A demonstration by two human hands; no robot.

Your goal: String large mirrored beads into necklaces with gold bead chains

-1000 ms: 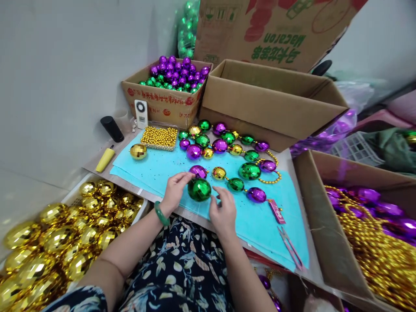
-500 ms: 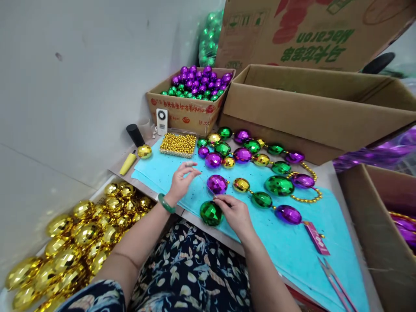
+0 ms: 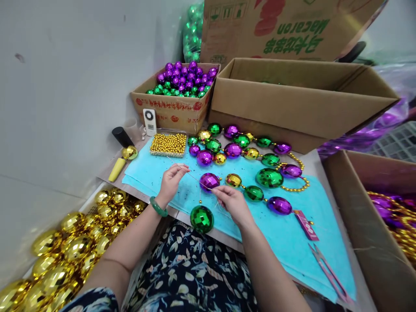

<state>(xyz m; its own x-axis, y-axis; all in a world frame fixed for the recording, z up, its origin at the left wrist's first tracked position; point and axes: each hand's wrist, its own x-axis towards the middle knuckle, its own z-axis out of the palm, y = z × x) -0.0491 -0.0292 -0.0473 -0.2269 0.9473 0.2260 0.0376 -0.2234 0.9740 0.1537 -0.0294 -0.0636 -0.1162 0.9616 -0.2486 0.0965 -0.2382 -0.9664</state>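
Observation:
A thin thread [image 3: 196, 179] stretches between my two hands over the blue cloth [image 3: 182, 197]. My left hand [image 3: 172, 182], with a green bangle at the wrist, pinches one end. The fingertips of my right hand [image 3: 231, 203] are closed on the other end. Below the thread are a small gold bead [image 3: 200, 201] and a shiny green ball [image 3: 202, 219] at the table's front edge. Just behind the thread lies a purple ball [image 3: 209, 181], strung in a row with a gold ball [image 3: 233, 180], a green ball [image 3: 253, 193] and another purple ball [image 3: 279, 205].
Farther back lie more strung balls [image 3: 233, 150] and a tray of small gold beads [image 3: 168, 144]. Pink-handled scissors [image 3: 329, 273] rest at right. Cardboard boxes [image 3: 276, 102] line the back and right. A container of gold balls [image 3: 78, 247] stands at lower left.
My right hand has lifted away from the green ball, and the thread now shows taut between both hands. The small gold bead above the green ball has come into view.

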